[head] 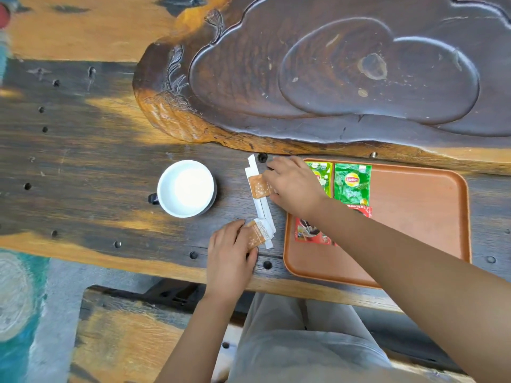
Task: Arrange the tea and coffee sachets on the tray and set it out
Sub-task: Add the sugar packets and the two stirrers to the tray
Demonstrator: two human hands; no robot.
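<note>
An orange-brown tray point(420, 217) lies on the table at the right. On it are two green Lipton tea sachets point(351, 184), one half hidden under my right hand, and red coffee sachets point(311, 233) below them, partly covered by my forearm. Left of the tray, white stick sachets point(261, 205) lie on the wood. My right hand point(293, 183) pinches a small orange sugar sachet point(258, 186) over the sticks. My left hand point(229, 261) grips a second orange sachet point(258, 232) at the sticks' near end.
A white cup point(186, 188) with a dark handle stands left of the sachets. A large carved dark wooden tea board point(318, 78) fills the far side of the table. A wooden bench point(124, 335) and my lap are below the table's near edge.
</note>
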